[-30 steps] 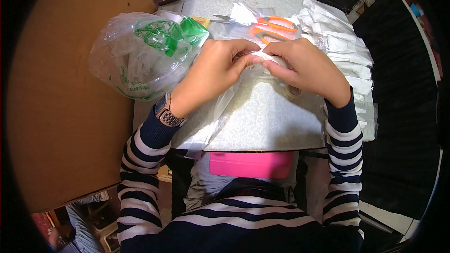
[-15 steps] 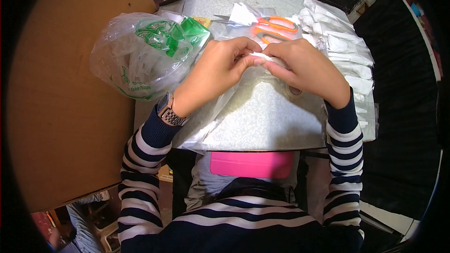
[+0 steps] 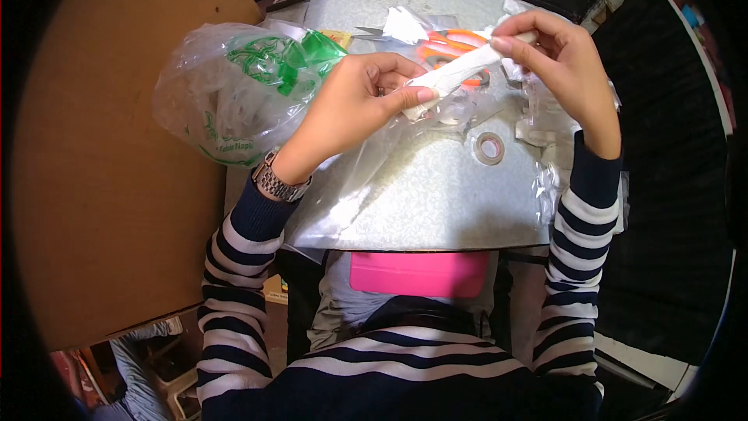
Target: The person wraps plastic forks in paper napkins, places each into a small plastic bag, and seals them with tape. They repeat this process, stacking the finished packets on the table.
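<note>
A rolled white paper napkin [image 3: 461, 70] stretches slantwise between my two hands above the table. My left hand [image 3: 347, 101] pinches its lower left end between thumb and fingers. At the upper right end, my right hand [image 3: 569, 66] grips it with thumb and fingertips. Whether anything is wrapped inside cannot be seen. Scissors with orange handles [image 3: 440, 53] lie just behind the roll, partly covered by it. A roll of tape [image 3: 479, 150] rests flat on the table below my right hand.
A clear plastic bag with green print [image 3: 206, 101] sits at the left, beside a tall brown panel [image 3: 132, 156]. White wrapped bundles [image 3: 541, 101] lie along the table's right side, partly behind my arm. A pink flat object [image 3: 417, 274] is on my lap. Another person's leg [image 3: 139, 366] shows lower left.
My right hand has moved up and right, away from my left hand, and the rolled napkin now shows at length between them. The tape roll is uncovered.
</note>
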Tool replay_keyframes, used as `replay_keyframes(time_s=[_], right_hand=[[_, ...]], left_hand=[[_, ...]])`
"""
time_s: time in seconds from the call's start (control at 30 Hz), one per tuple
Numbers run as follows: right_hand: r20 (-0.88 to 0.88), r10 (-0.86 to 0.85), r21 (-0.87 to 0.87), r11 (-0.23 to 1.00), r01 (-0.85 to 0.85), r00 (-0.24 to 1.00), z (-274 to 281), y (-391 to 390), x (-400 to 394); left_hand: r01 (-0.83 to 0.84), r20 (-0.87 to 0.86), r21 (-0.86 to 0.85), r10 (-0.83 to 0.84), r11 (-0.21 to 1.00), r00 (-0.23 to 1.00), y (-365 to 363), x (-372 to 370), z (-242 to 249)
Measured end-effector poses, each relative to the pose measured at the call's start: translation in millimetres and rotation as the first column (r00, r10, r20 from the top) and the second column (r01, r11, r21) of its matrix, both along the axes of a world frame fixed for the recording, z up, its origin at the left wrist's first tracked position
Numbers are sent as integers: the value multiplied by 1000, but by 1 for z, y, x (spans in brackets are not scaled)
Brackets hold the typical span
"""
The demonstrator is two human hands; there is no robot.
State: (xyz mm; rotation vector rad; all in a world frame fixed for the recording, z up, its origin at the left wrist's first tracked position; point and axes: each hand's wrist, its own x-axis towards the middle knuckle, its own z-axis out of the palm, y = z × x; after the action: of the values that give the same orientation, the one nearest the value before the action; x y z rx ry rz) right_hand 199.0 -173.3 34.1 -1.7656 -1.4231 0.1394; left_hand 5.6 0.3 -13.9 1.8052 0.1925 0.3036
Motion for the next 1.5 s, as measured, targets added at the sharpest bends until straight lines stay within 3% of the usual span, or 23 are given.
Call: replay_keyframes(time_s=[0.07, 0.17, 0.37, 0.67, 0.77, 1.07, 1.17, 1.2, 1.3, 1.4, 1.5], right_hand=[[-118, -13, 89, 996, 24, 993, -2, 6, -6], [-114, -19, 259, 965, 48, 993, -10, 16, -11], [-265, 79, 480, 875, 60, 961, -13, 24, -20], [-426, 60, 375, 920, 116, 903, -16, 27, -27], [-488, 157, 430, 899, 81, 859, -18, 31, -35], [-498, 176, 310, 950, -15, 849, -24, 33, -49], [-331, 188, 329, 942, -74, 925, -32, 38, -51], [-368, 217, 333, 939, -90, 904, -29, 38, -58], [-79, 203, 340, 926, -165, 976, -33, 40, -57], [-71, 138, 246, 962, -116, 988, -29, 37, -59], [-60, 129, 262, 959, -109, 990, -32, 38, -57]], left_hand=[[9, -11, 3, -9, 1000, 1000, -2, 0, 3], [4, 38, -86, -1, 996, 999, -2, 1, 3], [-6, 57, -101, 11, 995, 998, -6, 2, 5], [1, 169, -192, 32, 981, 985, -11, 2, 7], [22, 201, -219, 23, 975, 979, -12, 2, 7], [21, 223, -283, 44, 959, 974, -11, 1, 11], [-30, 242, -300, 107, 953, 964, -9, 1, 10], [-54, 268, -318, 145, 946, 952, -8, 1, 8], [-107, 316, -384, 239, 917, 918, -7, 3, 3], [-127, 315, -445, 287, 887, 904, -8, 4, 2], [-135, 314, -452, 299, 882, 901, -9, 4, 1]])
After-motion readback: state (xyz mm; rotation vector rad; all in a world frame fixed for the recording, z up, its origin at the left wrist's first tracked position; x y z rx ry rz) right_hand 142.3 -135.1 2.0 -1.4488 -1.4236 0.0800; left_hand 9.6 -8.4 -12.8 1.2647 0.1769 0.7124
